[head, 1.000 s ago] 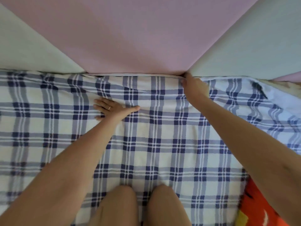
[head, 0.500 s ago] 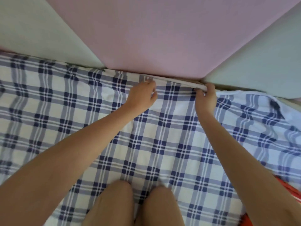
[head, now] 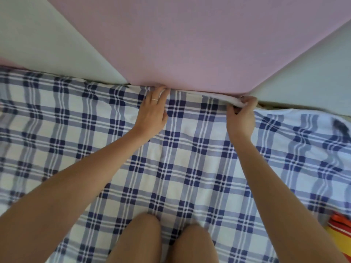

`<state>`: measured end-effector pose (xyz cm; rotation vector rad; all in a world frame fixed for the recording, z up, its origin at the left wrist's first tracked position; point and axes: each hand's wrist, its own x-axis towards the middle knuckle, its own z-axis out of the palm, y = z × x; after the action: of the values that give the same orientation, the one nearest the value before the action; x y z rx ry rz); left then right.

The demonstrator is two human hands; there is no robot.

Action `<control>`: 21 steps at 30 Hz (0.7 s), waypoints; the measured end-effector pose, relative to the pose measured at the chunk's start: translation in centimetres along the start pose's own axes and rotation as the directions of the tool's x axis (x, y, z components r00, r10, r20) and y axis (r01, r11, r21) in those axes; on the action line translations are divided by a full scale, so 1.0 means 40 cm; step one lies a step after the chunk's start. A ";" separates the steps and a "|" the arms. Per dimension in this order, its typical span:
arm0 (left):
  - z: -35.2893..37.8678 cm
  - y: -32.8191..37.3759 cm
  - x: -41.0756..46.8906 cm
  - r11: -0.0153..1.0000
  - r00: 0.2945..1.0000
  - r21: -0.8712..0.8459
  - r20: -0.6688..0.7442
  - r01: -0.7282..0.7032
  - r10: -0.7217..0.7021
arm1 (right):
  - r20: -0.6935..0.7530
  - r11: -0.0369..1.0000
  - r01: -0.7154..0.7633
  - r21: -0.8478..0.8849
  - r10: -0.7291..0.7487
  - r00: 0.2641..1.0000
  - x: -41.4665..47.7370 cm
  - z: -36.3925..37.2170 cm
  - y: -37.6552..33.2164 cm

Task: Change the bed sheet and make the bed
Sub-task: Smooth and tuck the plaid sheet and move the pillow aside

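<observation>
1. Bed sheet [head: 190,168], blue-and-white plaid, lies spread across the bed under both arms and the person's knees [head: 163,242], its far edge running along the foot of the pink and pale green wall [head: 190,44].
2. The left hand [head: 152,112] lies flat on the sheet, fingers together and pointing at the wall, their tips pushed into the seam where sheet meets wall; a ring [head: 154,99] shows on one finger.
3. The right hand [head: 240,114], a little way to the right along the same edge, is curled and pinches a bunched white fold of the sheet's border just below the wall.
4. Right of that hand the sheet lies rumpled and wavy; a red and yellow cloth [head: 340,224] peeks out at the lower right corner.
</observation>
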<state>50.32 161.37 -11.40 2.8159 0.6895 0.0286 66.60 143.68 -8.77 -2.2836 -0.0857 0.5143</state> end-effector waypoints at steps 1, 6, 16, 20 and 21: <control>-0.005 -0.014 -0.001 1.000 1.000 -0.010 0.009 0.020 -0.020 | 0.017 0.987 0.065 -0.150 -0.063 0.998 -0.002 -0.002 -0.004; -0.009 -0.048 0.012 0.979 0.990 0.186 0.132 -0.079 0.055 | 0.263 0.596 0.357 -0.719 -0.242 0.934 0.011 0.010 -0.051; -0.023 -0.021 0.068 0.976 0.963 0.181 0.261 -0.124 0.073 | 0.730 0.307 0.721 -0.622 -0.106 0.675 0.069 0.040 -0.049; -0.041 -0.028 0.100 0.998 0.947 0.050 0.320 -0.030 0.013 | 0.717 0.515 0.618 -0.593 -0.010 0.697 0.098 0.028 -0.081; -0.051 -0.028 0.114 1.000 0.931 0.025 0.365 0.012 -0.020 | 0.707 0.542 0.588 -0.600 0.015 0.707 0.096 0.030 -0.088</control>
<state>53.71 164.90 -9.86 2.7217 0.6242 -0.4962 70.01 147.79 -8.29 -2.6975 -1.3334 1.2564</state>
